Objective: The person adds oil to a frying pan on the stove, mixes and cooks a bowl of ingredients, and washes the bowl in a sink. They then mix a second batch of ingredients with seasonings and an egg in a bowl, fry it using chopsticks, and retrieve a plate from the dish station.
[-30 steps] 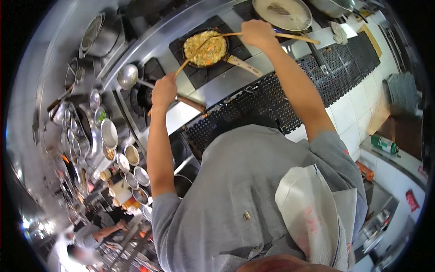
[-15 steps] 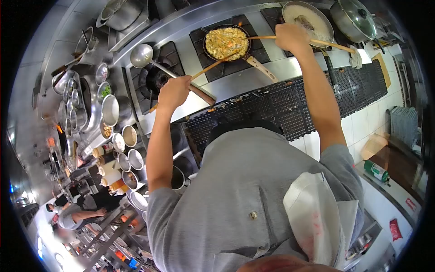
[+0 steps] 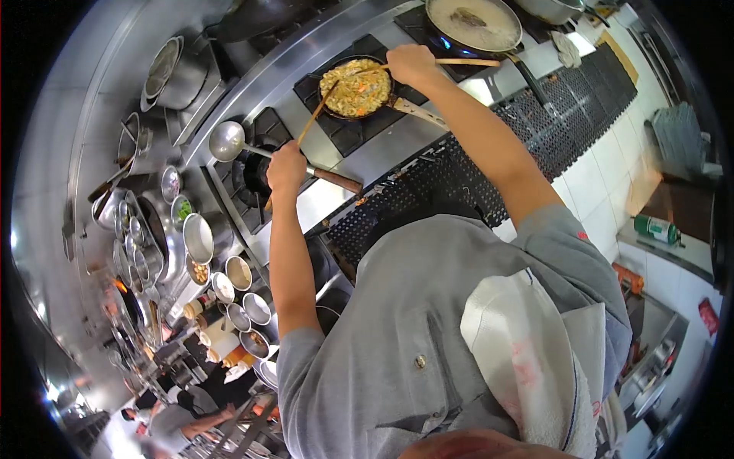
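A frying pan [image 3: 389, 100] full of yellow, egg-like food [image 3: 356, 89] with orange bits sits on a burner. My left hand [image 3: 287, 167] is closed around a long wooden chopstick [image 3: 315, 119], its tip in the food from the near left. Closed on a second chopstick [image 3: 468, 62], my right hand [image 3: 414, 66] is just right of the pan, and that tip reaches into the food from the right. The pan's pale handle [image 3: 418, 112] points to the lower right, untouched. A large ladle [image 3: 227, 141] lies across the left burner, its wooden handle passing beside my left hand.
A wide pan [image 3: 511, 44] of frothy pale liquid stands over blue flame at the right. Metal bowls [image 3: 199, 238] and sauce bottles [image 3: 222, 344] crowd the left counter. A black perforated mat [image 3: 428, 180] runs along the stove's front. Another person [image 3: 180, 421] is at lower left.
My right hand has moved left, closer to the pan, and its chopstick reaches further across the food. The left chopstick's tip has shifted toward the pan's left side. The camera view has turned.
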`<state>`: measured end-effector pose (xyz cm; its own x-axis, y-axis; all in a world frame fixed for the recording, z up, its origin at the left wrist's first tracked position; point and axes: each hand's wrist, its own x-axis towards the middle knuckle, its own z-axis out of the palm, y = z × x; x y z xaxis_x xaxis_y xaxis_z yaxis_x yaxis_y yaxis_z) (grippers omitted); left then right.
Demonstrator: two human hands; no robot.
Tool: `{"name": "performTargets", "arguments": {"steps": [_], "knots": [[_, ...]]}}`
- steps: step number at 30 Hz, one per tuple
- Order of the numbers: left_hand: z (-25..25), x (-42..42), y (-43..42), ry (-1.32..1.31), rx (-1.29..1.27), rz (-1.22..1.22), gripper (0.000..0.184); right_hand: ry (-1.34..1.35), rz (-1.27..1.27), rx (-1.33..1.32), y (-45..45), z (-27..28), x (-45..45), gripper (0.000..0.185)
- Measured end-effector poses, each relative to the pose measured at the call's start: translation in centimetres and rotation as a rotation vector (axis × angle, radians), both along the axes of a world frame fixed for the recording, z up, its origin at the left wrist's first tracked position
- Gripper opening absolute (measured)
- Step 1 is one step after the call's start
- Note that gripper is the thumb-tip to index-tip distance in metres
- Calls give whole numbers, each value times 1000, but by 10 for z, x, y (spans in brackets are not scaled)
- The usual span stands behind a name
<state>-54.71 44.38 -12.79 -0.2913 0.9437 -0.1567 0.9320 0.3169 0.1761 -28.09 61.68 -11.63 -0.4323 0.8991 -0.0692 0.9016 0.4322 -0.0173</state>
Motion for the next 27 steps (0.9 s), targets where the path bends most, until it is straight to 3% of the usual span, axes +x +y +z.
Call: {"name": "performTargets", "arguments": {"steps": [2,5,10,12,15,16,18,19,21,24,25,27], "knots": [[1,1,-4,-5,1,76,27,13,-103,-47,1,3,5,20],[-3,3,-14,-64,49,80,24,104,-60,23,-30,9,29,20],[-48,-4,-21,-174,115,42,24,112,-242,-2,-66,-34,57,18],[-44,9,-43,-404,261,68,22,160,-323,-39,-100,-24,58,19],[-71,21,-85,-718,19,182,24,115,-314,-157,-141,-53,60,20],[-69,30,-97,-818,-110,220,25,117,-314,-155,-150,-53,53,20],[-40,52,-110,-1025,-79,437,31,232,-405,-187,-158,-49,30,21],[-34,56,-110,-1025,-79,433,31,325,-287,-169,-158,-45,19,22],[-29,64,-112,-1306,180,456,31,497,-255,-286,-150,-32,-24,22],[-48,57,-95,-1064,583,198,23,795,-127,-394,-136,-29,-106,23],[-37,48,-92,-1051,603,200,23,833,-169,-503,-128,-34,-135,22],[-6,38,-84,-1517,454,597,23,794,-63,-473,-125,-19,-182,27]]}}
